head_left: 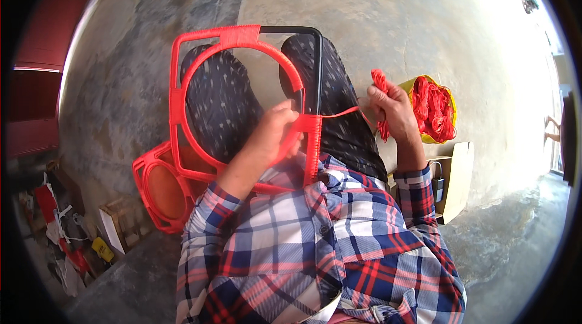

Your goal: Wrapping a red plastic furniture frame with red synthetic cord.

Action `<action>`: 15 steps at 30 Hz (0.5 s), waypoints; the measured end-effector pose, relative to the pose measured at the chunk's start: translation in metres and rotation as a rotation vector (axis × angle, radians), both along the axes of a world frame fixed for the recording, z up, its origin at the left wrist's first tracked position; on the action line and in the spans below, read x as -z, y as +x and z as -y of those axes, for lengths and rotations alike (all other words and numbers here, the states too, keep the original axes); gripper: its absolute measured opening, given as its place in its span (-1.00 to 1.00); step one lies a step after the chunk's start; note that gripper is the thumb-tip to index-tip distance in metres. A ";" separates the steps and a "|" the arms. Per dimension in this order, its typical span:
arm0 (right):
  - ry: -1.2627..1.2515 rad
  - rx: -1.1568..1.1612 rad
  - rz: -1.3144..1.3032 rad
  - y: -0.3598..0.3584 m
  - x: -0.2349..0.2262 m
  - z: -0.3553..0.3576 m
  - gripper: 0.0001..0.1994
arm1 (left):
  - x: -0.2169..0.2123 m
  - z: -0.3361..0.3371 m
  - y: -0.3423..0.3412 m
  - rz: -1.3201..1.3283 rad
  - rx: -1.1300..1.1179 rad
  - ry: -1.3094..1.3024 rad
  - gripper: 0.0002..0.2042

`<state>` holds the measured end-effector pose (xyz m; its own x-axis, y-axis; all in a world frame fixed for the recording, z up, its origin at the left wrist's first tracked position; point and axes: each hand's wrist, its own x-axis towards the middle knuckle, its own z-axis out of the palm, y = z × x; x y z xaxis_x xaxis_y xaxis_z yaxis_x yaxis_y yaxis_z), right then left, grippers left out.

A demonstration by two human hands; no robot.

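A square metal frame with a round ring inside it rests over my lap. Red plastic cord wraps most of it; bare black metal shows along the upper right corner and right side. My left hand reaches through the middle, its fingers closed around the ring's lower right part beside a wrapped joint. From that joint a strand of red cord runs taut to the right. My right hand grips a small bundle of red cord, out to the right of my knee.
A yellow container full of red cord hanks stands right of my right hand, with an open cardboard box nearer me. More red-wrapped frames lie at my left. Wooden crate and mixed clutter sit farther left.
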<state>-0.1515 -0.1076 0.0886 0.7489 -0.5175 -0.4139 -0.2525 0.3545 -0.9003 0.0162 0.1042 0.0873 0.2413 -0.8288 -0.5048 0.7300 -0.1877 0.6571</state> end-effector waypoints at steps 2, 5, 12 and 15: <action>-0.134 0.076 0.060 -0.001 -0.012 0.009 -0.81 | -0.002 0.005 0.000 -0.041 -0.004 0.002 -0.86; -0.680 0.020 0.133 -0.007 0.000 0.019 -0.71 | 0.015 0.012 -0.008 -0.074 0.029 0.068 -0.78; -1.274 -0.397 0.289 0.073 -0.026 -0.040 -0.73 | 0.009 -0.001 -0.009 0.349 -0.308 -0.153 -0.54; -1.398 -0.540 0.376 0.084 -0.017 -0.057 -0.58 | 0.011 0.007 -0.017 0.523 -0.417 -0.069 -0.62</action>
